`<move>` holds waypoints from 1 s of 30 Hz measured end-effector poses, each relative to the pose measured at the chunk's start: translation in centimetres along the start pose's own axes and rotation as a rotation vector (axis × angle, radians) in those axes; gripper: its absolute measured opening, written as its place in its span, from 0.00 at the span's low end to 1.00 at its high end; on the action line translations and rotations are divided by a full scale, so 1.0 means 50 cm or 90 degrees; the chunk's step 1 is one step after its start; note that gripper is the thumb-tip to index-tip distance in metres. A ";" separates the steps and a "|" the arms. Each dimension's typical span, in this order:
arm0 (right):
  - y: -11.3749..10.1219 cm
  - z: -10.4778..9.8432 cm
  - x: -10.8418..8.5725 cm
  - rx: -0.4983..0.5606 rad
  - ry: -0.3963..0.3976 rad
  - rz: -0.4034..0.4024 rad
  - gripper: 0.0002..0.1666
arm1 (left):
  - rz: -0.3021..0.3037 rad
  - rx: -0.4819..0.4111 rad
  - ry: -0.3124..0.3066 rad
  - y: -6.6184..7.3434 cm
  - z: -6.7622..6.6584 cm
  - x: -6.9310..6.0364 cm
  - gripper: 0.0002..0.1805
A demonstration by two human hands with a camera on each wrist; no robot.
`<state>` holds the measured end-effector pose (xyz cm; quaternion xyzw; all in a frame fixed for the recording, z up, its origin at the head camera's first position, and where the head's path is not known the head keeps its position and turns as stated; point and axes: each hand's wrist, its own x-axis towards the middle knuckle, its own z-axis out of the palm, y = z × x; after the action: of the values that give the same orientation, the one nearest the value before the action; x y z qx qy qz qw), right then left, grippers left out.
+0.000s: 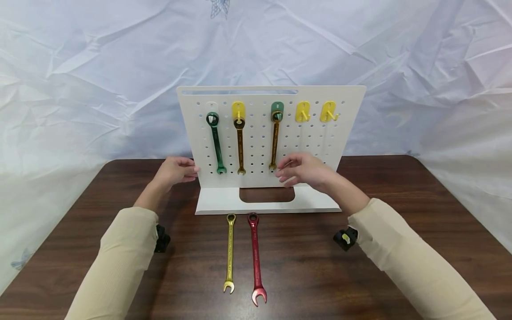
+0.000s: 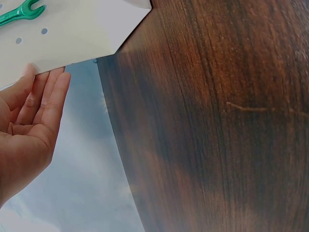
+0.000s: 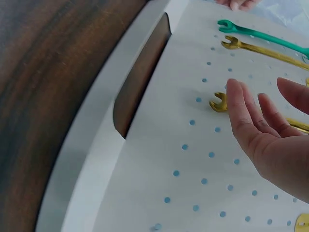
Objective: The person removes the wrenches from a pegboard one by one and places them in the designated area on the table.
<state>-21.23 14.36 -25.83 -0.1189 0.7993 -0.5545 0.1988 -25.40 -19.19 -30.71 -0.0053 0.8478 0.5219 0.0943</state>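
A white pegboard (image 1: 260, 178) stands on the table with three combination wrenches hanging from its hooks: a green wrench (image 1: 217, 144), a gold wrench (image 1: 240, 146) and another gold wrench (image 1: 274, 142) on a green hook (image 1: 277, 106). At the board's left edge, my left hand (image 1: 178, 171) pinches it, thumb on the front and fingertips partly hidden behind, as the left wrist view shows. My right hand (image 3: 270, 140) is beside the lower end of the right gold wrench, fingers loosely extended and holding nothing. It partly covers that wrench in the right wrist view.
Two yellow hooks (image 1: 303, 112) at the board's right carry nothing. On the table (image 1: 312, 271), in front of the base, lie a yellow-gold wrench (image 1: 230, 253) and a longer red wrench (image 1: 256, 258), side by side. A pale wrinkled cloth (image 1: 120, 80) hangs behind.
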 end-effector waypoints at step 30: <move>-0.071 -0.033 0.016 0.067 0.116 -0.087 0.19 | 0.002 0.004 -0.002 -0.003 -0.002 0.002 0.18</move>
<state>-22.78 14.15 -22.18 -0.1115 0.7739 -0.6164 0.0934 -25.51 -19.32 -30.80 -0.0025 0.8491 0.5196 0.0948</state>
